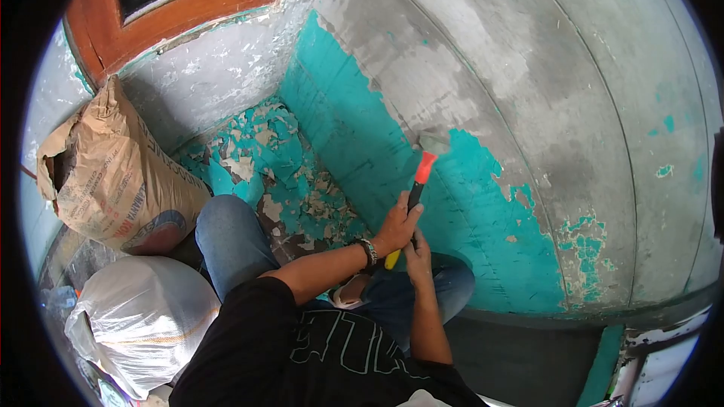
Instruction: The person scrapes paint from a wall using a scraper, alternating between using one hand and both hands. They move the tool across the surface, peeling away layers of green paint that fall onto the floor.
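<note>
Both hands grip a long-handled scraper [425,167] with a red neck, a black shaft and a yellow butt end. My left hand [397,227], with a bracelet at its wrist, wraps round the shaft. Lower down, my right hand [418,258] is closed on the handle near its yellow end; part of its grip is hidden. The scraper's grey blade [433,142] rests against the wall, at the upper edge of the teal paint [347,128]. Above that edge shows bare grey wall [452,68] with pale patches.
Peeled teal and whitish paint flakes [264,154] cover the floor in the corner. To the left stand a brown paper sack [124,173], torn at the top, and a white plastic sack [151,316]. A wood-framed window or door [94,22] is at upper left.
</note>
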